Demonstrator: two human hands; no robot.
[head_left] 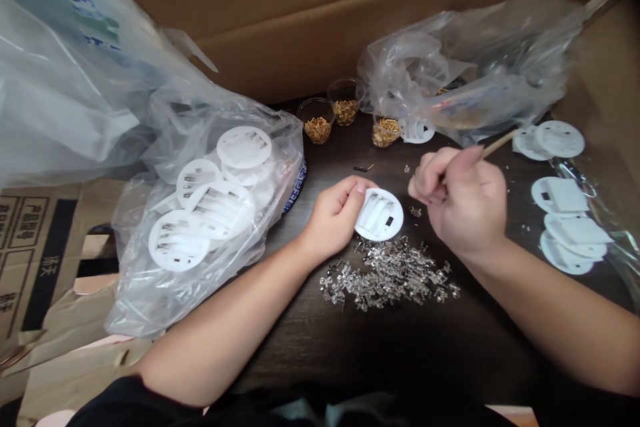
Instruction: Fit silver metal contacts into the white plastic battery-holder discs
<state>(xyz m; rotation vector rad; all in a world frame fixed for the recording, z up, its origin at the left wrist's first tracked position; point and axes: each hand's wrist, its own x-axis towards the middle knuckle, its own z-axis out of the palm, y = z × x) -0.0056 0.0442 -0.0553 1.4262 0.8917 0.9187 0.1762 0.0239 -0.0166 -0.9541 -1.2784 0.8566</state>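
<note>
My left hand (pixel 334 215) grips the edge of a white round battery holder (pixel 373 215), which has long slots, metal contacts and a small dark rectangle. Curled fingers of my right hand (pixel 467 203) close around a thin wooden stick (pixel 499 143), whose upper end sticks out to the right. The right hand hovers to the right of the battery holder, apart from it. Just below the holder lies a heap of small metal contacts and springs (pixel 395 273). A few loose metal contacts (pixel 415 211) lie between the two hands.
On the left, an open plastic bag (pixel 135 280) bears several white battery holders (pixel 223 210). Transparent cups (pixel 316 121) with small gold-coloured pieces stand at the back, near another plastic bag (pixel 475 73). More white discs (pixel 560 195) lie at right. Cardboard walls (pixel 280 20) rise behind the dark table (pixel 310 347).
</note>
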